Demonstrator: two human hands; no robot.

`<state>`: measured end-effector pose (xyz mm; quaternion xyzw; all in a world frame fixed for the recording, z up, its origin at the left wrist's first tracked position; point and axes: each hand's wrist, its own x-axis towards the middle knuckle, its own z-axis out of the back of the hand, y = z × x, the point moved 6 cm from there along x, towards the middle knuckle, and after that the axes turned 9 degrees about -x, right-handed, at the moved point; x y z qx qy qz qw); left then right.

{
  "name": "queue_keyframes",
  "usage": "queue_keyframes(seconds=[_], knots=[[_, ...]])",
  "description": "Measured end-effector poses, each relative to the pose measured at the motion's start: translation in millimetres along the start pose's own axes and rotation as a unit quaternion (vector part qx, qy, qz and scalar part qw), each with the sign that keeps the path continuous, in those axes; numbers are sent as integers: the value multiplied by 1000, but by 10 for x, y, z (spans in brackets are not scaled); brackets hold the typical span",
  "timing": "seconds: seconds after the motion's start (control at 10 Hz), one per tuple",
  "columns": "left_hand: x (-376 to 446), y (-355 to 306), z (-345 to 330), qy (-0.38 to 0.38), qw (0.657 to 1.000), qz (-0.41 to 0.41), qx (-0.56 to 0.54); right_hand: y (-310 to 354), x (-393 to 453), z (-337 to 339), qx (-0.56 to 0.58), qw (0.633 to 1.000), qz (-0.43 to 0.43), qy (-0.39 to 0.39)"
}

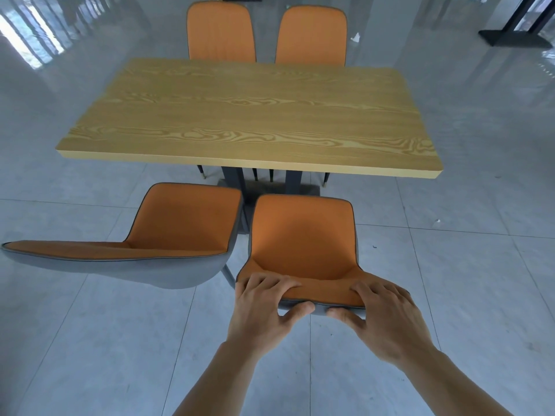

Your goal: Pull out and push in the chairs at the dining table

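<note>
A wood-grain dining table (246, 115) stands in the middle of the view. On its near side, the right orange chair (303, 235) stands clear of the table edge. My left hand (264, 301) and my right hand (381, 307) both grip the top of its backrest, fingers over the front and thumbs behind. The left orange chair (180, 223) also stands out from the table, turned a little to the right. Two more orange chairs, one at far left (220, 31) and one at far right (310, 36), sit tucked in on the far side.
Grey tiled floor (450, 265) surrounds the table on all sides. A black stand base (515, 40) sits at the far right. Small bits of litter (356, 37) lie on the floor by the far right chair. The table's dark pedestal legs (237, 178) show beneath its near edge.
</note>
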<state>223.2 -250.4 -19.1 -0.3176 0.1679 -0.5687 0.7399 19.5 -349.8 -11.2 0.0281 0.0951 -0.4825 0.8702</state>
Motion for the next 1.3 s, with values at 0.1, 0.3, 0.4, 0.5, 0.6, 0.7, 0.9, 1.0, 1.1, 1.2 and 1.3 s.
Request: queue_keyframes(seconds=[0.1, 0.3, 0.4, 0.5, 0.6, 0.7, 0.9, 1.0, 1.1, 1.2, 1.3], knots=[[-9, -25, -33, -3, 1000, -5, -2, -52, -20, -28, 1, 1000, -5, -13], [66, 42, -14, 15, 1000, -13, -6, -15, -6, -68, 8, 999, -17, -37], [108, 115, -37, 31, 999, -18, 3, 21, 5, -98, 10, 999, -25, -33], [97, 140, -41, 22, 1000, -13, 16, 35, 1, -117, 19, 999, -25, -28], [85, 137, -56, 36, 999, -13, 22, 33, -20, -138, 14, 999, -25, -25], [97, 136, -24, 52, 998, -3, 35, 28, -9, -145, -1, 1000, -16, 0], [71, 61, 54, 145, 983, 62, 98, 86, -77, 19, -30, 996, -12, 80], [68, -69, 161, 160, 977, 70, 121, 122, -147, 243, -6, 995, -9, 97], [73, -266, 361, 153, 978, 60, 131, 125, -233, 503, -1, 996, -6, 88], [83, -451, 649, 134, 981, 43, 134, 100, -315, 760, 2, 996, -10, 86], [72, -636, 974, 114, 984, 40, 133, 124, -429, 1083, 15, 997, -17, 73]])
